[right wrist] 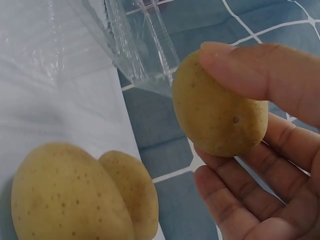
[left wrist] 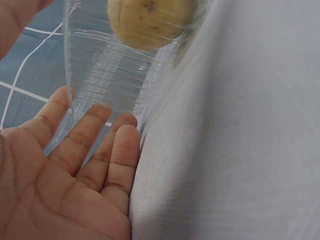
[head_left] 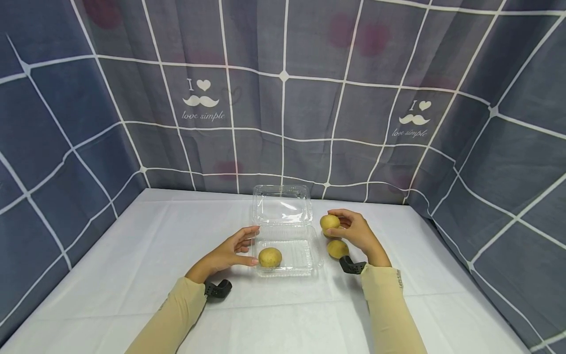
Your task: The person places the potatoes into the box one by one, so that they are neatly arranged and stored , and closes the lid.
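Observation:
A clear plastic clamshell box (head_left: 289, 268) lies with its lid (head_left: 283, 205) raised at the back, and one potato (head_left: 270, 257) sits at the left of its base. Beside the box's left wall, my left hand (head_left: 231, 253) has its fingers extended; the left wrist view shows the fingertips (left wrist: 97, 111) at the plastic edge. My right hand (head_left: 355, 230) pinches a potato (right wrist: 220, 107) between thumb and fingers, lifted off the table right of the box. Below it lie two more potatoes, a nearer one (right wrist: 67, 195) and one partly hidden behind it (right wrist: 131, 192).
A white cloth (head_left: 247, 319) covers the table. Dark blue-grey checked curtains (head_left: 256, 103) stand behind it and on both sides. A black wrist camera (head_left: 218, 289) is strapped to the left wrist, and another black camera (head_left: 352, 265) to the right.

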Demonstrator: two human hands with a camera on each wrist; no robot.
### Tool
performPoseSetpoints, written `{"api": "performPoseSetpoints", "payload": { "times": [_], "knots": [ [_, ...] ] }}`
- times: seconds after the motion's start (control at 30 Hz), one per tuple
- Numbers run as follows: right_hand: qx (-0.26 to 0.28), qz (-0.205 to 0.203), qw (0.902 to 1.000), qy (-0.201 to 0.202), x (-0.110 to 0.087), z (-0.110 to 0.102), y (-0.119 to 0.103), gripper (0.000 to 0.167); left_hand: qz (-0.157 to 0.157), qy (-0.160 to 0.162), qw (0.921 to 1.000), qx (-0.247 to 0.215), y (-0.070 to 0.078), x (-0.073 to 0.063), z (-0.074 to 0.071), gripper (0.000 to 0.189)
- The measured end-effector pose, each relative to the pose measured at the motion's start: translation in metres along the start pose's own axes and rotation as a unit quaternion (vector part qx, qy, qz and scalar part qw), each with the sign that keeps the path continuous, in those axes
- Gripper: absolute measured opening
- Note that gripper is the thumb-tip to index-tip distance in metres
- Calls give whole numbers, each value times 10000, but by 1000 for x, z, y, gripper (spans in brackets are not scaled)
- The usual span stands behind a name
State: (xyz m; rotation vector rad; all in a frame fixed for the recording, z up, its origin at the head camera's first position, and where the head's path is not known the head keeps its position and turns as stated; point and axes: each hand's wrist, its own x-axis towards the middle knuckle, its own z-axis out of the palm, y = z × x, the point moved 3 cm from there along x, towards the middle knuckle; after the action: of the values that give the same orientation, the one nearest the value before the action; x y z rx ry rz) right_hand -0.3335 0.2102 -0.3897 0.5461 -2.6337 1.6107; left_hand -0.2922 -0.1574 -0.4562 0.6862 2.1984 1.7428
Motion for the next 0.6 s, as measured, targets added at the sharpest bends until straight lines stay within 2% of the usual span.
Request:
{"api": "performPoseSetpoints", "payload": {
  "times": [0.6],
  "knots": [
    [538, -42, 9979, -358, 3, 14, -8, 58, 69, -36, 10000, -11, 1, 0, 0, 101]
  ]
}}
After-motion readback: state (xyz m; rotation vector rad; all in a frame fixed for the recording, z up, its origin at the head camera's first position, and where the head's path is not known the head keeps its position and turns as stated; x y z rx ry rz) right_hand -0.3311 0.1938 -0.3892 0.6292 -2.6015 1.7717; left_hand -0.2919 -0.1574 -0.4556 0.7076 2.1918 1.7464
